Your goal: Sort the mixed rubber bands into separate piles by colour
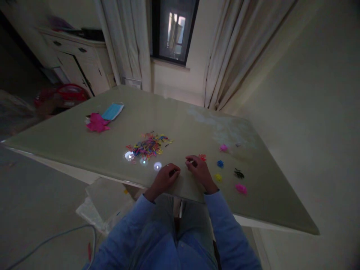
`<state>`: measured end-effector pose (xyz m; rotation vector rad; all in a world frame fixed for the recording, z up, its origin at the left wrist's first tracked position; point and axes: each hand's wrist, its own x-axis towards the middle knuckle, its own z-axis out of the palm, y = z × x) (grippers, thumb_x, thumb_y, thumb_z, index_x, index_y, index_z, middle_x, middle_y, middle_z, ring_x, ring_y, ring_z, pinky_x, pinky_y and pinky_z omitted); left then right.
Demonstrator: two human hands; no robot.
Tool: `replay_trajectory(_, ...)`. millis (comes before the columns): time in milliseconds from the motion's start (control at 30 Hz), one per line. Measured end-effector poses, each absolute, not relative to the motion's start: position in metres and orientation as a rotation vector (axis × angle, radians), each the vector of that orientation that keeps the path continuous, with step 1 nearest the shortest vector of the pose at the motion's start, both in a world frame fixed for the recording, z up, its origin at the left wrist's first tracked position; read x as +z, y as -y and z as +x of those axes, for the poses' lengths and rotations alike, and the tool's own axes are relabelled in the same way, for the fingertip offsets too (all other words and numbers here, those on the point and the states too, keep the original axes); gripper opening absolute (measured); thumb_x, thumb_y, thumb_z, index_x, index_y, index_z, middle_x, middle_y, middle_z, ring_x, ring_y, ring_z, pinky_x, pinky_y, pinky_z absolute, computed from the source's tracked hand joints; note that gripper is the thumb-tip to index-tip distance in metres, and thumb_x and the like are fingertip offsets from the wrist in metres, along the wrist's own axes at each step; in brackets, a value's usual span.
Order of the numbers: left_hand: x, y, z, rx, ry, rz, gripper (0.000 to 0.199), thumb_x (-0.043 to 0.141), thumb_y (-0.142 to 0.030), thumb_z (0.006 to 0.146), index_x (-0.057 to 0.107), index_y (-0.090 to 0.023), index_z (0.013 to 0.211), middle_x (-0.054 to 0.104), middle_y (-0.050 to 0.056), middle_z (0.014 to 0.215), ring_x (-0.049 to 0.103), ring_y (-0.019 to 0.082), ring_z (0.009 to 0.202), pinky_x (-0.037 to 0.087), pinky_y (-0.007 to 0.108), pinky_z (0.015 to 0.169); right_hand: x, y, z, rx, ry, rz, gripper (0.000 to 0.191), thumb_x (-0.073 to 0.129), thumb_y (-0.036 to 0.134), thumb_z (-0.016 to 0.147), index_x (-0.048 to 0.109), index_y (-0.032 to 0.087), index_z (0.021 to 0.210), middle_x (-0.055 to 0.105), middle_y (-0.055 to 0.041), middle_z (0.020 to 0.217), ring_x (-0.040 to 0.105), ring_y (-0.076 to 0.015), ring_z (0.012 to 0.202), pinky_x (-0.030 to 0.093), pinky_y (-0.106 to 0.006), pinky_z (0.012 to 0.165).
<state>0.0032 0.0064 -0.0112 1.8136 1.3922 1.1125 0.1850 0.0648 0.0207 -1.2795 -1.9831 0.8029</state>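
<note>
Close to the table's front edge, my left hand (168, 175) has its fingers curled and the thumb pressed toward the fingertips. My right hand (198, 169) faces it a short gap away, also in a pinch. Anything in either pinch is too small to make out. Beyond my left hand spreads a mixed pile of thin, coloured, band-like pieces (150, 145). An orange-red clump (202, 157) lies just behind my right hand. To its right are small single-colour heaps: blue (220, 164), yellow (218, 177), black (239, 173) and pink (241, 189), with another pink heap (223, 148) farther back.
A light blue face mask (113, 111) and a crumpled pink piece (97, 123) lie at the left of the glossy table (180, 116). Curtains, a window and a cabinet (81, 63) stand behind. A cable (50, 240) runs along the floor at lower left.
</note>
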Motion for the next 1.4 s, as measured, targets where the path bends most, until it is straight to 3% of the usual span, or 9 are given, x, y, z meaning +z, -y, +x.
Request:
replay_trajectory(200, -0.015, -0.004, 0.001, 1.185, -1.328, 1.78, 0.016, 0.053, -0.027, 0.089, 0.067, -0.018, 0.085, 0.067, 0.004, 0.081, 0.06, 0.016, 0.075, 0.045, 0.028, 0.072, 0.029, -0.138, 0.117, 0.55, 2.262, -1.52, 0.033, 0.053, 0.017, 0.086, 0.065, 0.016, 0.117, 0.069, -0.0075, 0.103, 0.062, -0.0173, 0.092, 0.046, -0.028, 0.088)
replay_trajectory(333, -0.015, -0.004, 0.0, 1.192, -1.317, 1.748, 0.016, 0.054, -0.027, 0.089, 0.067, -0.019, 0.085, 0.067, 0.005, 0.083, 0.06, 0.016, 0.076, 0.046, 0.028, 0.073, 0.024, -0.173, 0.097, 0.526, 2.328, -1.597, 0.037, 0.048, 0.011, 0.087, 0.064, 0.017, 0.12, 0.063, -0.0121, 0.113, 0.059, -0.0201, 0.101, 0.043, -0.03, 0.091)
replay_trajectory(567, -0.015, -0.003, -0.001, 1.217, -1.289, 1.693, 0.016, 0.055, -0.028, 0.089, 0.067, -0.018, 0.085, 0.067, 0.004, 0.082, 0.059, 0.015, 0.072, 0.045, 0.026, 0.069, 0.013, -0.197, 0.093, 0.612, 2.412, -1.582, 0.017, 0.054, 0.017, 0.09, 0.067, 0.018, 0.099, 0.059, -0.0104, 0.109, 0.056, -0.0189, 0.094, 0.041, -0.028, 0.084)
replay_trajectory(833, -0.018, -0.004, 0.0, 1.241, -1.299, 1.685, 0.015, 0.056, -0.027, 0.088, 0.067, -0.018, 0.085, 0.067, 0.003, 0.08, 0.059, 0.015, 0.073, 0.044, 0.026, 0.069, 0.014, -0.192, 0.095, 0.893, 2.163, -1.467, 0.011, 0.052, 0.013, 0.087, 0.059, 0.017, 0.08, 0.061, -0.0085, 0.096, 0.055, -0.0173, 0.087, 0.043, -0.028, 0.078)
replay_trajectory(1000, -0.018, -0.005, -0.001, 1.224, -1.304, 1.687, 0.016, 0.056, -0.029, 0.088, 0.067, -0.018, 0.084, 0.066, 0.003, 0.079, 0.059, 0.015, 0.071, 0.043, 0.027, 0.067, 0.023, -0.15, 0.116, 1.237, 1.887, -1.281, 0.018, 0.048, 0.034, 0.094, 0.056, 0.02, 0.086, 0.064, -0.003, 0.087, 0.056, -0.0112, 0.064, 0.044, -0.023, 0.058)
replay_trajectory(1067, -0.017, -0.004, -0.002, 1.225, -1.304, 1.688, 0.016, 0.056, -0.029, 0.088, 0.067, -0.018, 0.084, 0.066, 0.003, 0.079, 0.059, 0.015, 0.072, 0.044, 0.027, 0.069, 0.027, -0.126, 0.13, 1.571, 1.558, -1.068, 0.021, 0.062, 0.041, 0.087, 0.056, 0.021, 0.084, 0.065, -0.0013, 0.086, 0.051, -0.0084, 0.057, 0.043, -0.021, 0.053)
replay_trajectory(1167, -0.015, -0.004, -0.002, 1.212, -1.311, 1.688, 0.016, 0.056, -0.029, 0.088, 0.067, -0.019, 0.084, 0.066, 0.003, 0.078, 0.059, 0.015, 0.073, 0.044, 0.026, 0.068, 0.035, -0.091, 0.148, 1.931, 0.979, -0.774, 0.026, 0.081, 0.033, 0.071, 0.061, 0.02, 0.082, 0.065, 0.0015, 0.081, 0.046, -0.0051, 0.051, 0.041, -0.018, 0.048)
replay_trajectory(1400, -0.014, -0.004, -0.003, 1.192, -1.336, 1.701, 0.016, 0.056, -0.031, 0.086, 0.067, -0.019, 0.084, 0.066, 0.003, 0.079, 0.059, 0.015, 0.073, 0.045, 0.026, 0.067, 0.053, -0.031, 0.181, 1.815, 0.792, -0.748, 0.021, 0.081, 0.026, 0.072, 0.067, 0.018, 0.086, 0.068, 0.0007, 0.083, 0.047, -0.0033, 0.05, 0.039, -0.016, 0.045)
